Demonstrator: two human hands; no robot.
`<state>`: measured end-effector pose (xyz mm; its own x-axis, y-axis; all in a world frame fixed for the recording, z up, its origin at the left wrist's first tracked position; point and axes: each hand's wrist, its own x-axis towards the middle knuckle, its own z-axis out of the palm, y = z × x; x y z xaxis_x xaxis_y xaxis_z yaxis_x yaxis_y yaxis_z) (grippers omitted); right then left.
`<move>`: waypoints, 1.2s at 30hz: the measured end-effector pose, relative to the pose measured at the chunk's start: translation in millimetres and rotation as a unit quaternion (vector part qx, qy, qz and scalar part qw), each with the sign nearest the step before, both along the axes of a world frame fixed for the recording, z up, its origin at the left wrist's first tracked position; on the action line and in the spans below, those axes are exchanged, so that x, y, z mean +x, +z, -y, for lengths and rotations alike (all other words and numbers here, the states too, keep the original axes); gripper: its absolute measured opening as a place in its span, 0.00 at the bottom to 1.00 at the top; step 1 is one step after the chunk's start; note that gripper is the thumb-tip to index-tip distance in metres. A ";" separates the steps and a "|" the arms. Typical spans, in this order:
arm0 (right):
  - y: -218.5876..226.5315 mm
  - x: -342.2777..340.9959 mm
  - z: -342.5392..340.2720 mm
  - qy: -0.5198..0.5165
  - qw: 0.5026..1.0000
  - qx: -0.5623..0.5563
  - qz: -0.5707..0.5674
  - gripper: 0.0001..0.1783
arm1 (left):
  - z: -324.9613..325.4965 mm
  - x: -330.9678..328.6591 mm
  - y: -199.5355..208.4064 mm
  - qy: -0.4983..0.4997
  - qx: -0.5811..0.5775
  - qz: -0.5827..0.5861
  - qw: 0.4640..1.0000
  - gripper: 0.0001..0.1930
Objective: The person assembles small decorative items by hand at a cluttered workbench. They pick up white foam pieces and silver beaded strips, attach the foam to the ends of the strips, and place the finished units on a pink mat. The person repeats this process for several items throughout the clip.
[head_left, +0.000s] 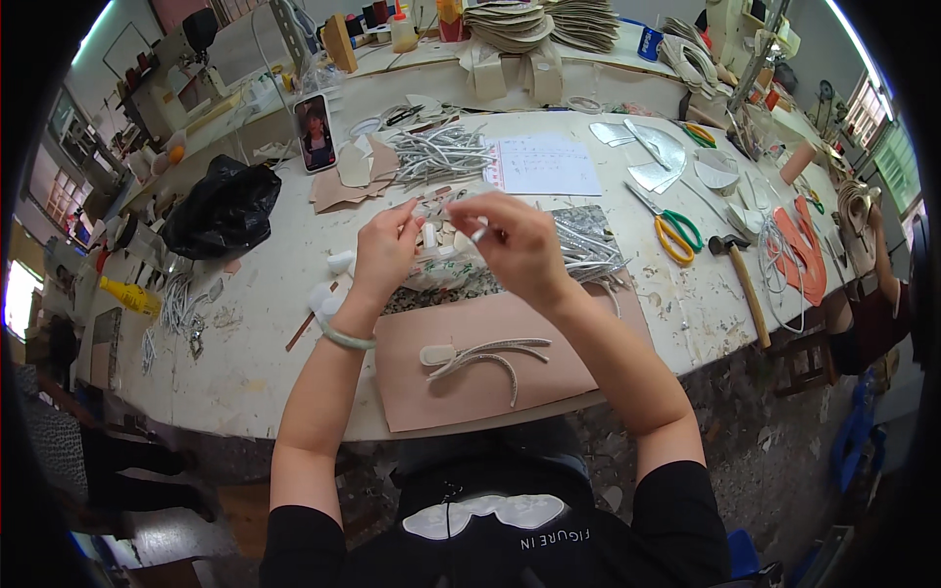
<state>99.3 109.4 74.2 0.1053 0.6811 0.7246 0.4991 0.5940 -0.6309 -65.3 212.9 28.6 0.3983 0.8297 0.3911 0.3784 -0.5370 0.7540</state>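
Both hands are in close over the surface (250,343), and the work centres on a clear plastic bag (443,272) of small pale pieces (429,236). It sits on a speckled slab (400,299), right between the hands. Here's the left hand (385,250) at the bag's left side, thumb and forefinger near each other at its edge; whether they grip it, I cannot tell. Across comes the right hand (517,243), fingers curled over the bag's other side, and what they pinch, if anything, I cannot make out.

Closer to the body lies a pinkish sheet (421,394), carrying a pale strap piece (438,356) with a rounded tab and slender, curving strips. Silvery cords (446,154) are heaped behind the bag, more of them just right of it, and written paper (554,169) lies beyond. Over on the right: scissors (676,237) with orange and green handles, then a hammer (750,294). Far left, a crumpled black bag (223,211); a phone (315,132) stands upright behind.
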 end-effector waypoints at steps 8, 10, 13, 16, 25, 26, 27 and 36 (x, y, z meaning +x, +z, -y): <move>10.6 4.8 37.2 -0.075 0.950 0.194 0.232 0.20 | 96.5 -17.9 59.7 -0.130 -0.374 0.266 0.879 0.12; 10.9 2.3 42.9 -0.080 0.944 0.192 0.255 0.25 | 102.2 -23.0 62.4 -0.153 -0.330 0.259 0.895 0.11; 20.8 -0.9 50.6 -0.054 0.950 0.148 0.269 0.20 | 102.0 -26.2 64.1 -0.142 -0.350 0.281 0.882 0.09; 22.1 -2.2 51.2 -0.018 0.967 0.111 0.230 0.21 | 101.1 -27.5 64.2 -0.138 -0.338 0.271 0.891 0.07; 47.7 8.6 63.9 0.064 0.960 0.012 0.271 0.16 | 119.5 -20.9 67.3 -0.140 -0.169 0.202 0.954 0.03; 45.5 7.8 64.1 0.066 0.970 0.016 0.233 0.15 | 122.1 -18.0 70.2 -0.135 -0.107 0.194 0.966 0.03; 41.6 7.1 65.3 0.070 0.978 0.017 0.195 0.14 | 123.5 -17.3 71.8 -0.142 -0.092 0.190 0.967 0.03; 25.8 37.0 111.9 0.097 0.949 -0.229 -0.196 0.07 | 130.5 -17.5 67.0 -0.250 -0.338 0.250 0.872 0.05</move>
